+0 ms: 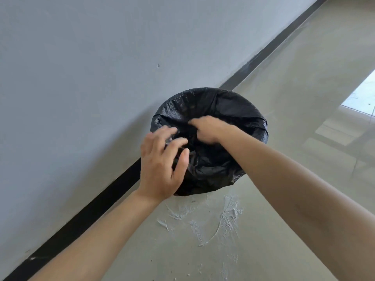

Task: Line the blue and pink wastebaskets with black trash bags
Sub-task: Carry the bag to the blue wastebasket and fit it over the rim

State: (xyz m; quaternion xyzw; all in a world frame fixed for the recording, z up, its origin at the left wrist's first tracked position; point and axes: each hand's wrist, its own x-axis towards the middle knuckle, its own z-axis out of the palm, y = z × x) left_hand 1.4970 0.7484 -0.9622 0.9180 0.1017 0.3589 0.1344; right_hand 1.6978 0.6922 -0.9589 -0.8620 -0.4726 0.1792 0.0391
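Observation:
A black trash bag (pixel 229 110) covers a round wastebasket that stands on the floor against the wall; the bag wraps over the whole rim, so the basket's colour is hidden. My right hand (pixel 209 128) reaches into the mouth, fingers curled and closed on a fold of the bag. Over the near left rim hovers my left hand (pixel 162 165), fingers spread and fingertips touching the plastic. Only one wastebasket is in view.
A pale grey wall (pixel 81 78) with a black baseboard (pixel 97 203) runs diagonally behind the basket. The floor (pixel 284 98) is smooth grey-beige with white plaster smears (pixel 215 220) just in front of the basket. A bright tiled patch (pixel 363 94) lies at the far right.

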